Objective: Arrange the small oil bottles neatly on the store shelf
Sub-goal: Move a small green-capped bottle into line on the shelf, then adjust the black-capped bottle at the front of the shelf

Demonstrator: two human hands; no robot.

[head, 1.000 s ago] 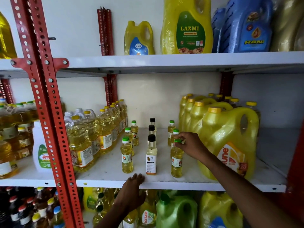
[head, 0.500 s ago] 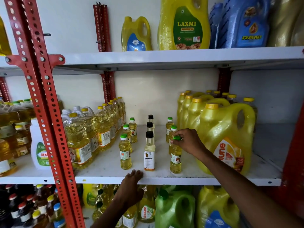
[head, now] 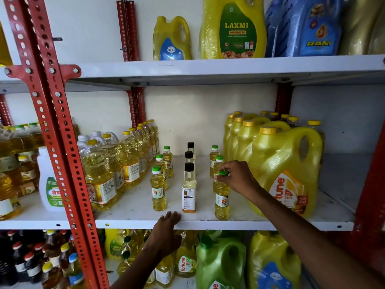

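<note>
Small oil bottles stand in three rows on the white middle shelf (head: 239,224). The left row has green-capped bottles, the front one (head: 158,189) upright. The middle row holds black-capped bottles, the nearest (head: 189,188) at the front. In the right row, my right hand (head: 237,177) grips the neck and green cap of the front bottle (head: 222,202), which stands on the shelf. Two more green-capped bottles sit behind it. My left hand (head: 166,232) rests flat on the shelf's front edge, fingers spread, holding nothing.
Large yellow Fortune jugs (head: 285,174) crowd the right hand closely on the right. Mid-size oil bottles (head: 100,176) line the left. A red perforated upright (head: 56,142) stands at front left. The upper shelf carries big cans; the shelf below holds jugs and bottles.
My right hand stays on the front right bottle's cap, shifted only slightly. My left hand has kept its place on the shelf edge. The view has tilted down a little.
</note>
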